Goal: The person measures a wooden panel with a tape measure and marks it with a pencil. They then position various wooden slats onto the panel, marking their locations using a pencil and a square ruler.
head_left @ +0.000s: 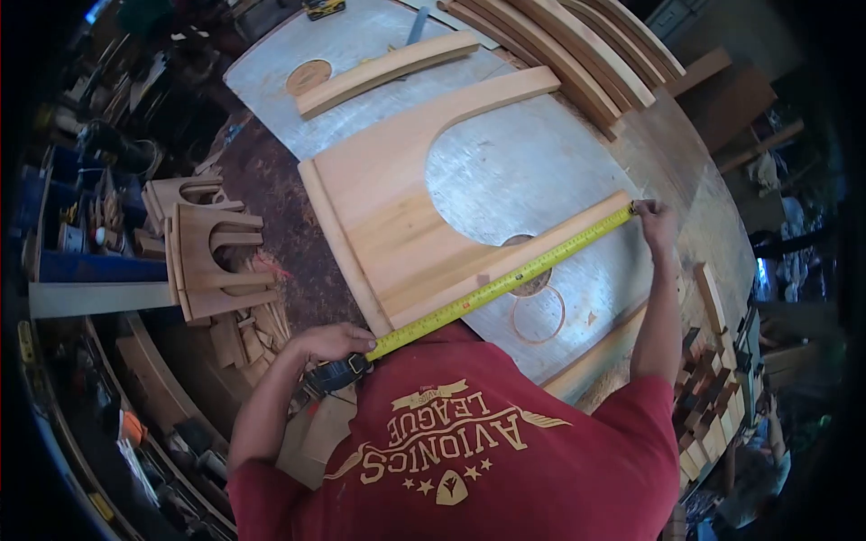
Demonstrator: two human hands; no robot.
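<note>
Curved wooden strips [577, 50] lie stacked at the far edge of the metal table [361, 45]. Arched wooden pieces [216, 261] stand on the floor, and small offcuts [713, 397] are piled nearby.

Colour-wise, the tape measure [505, 281] is bright yellow with small black markings, and its case at the lower left of centre looks black. The arched wooden panel [397, 216] under it is pale honey-tan with light and darker grain stripes running along it. The table top [523, 162] is dull silvery grey, scuffed. The curved wooden strips [559, 45] at the top are the same pale tan. The shirt [487, 460] at the bottom is dark red with a mustard-yellow print and stars.
</note>
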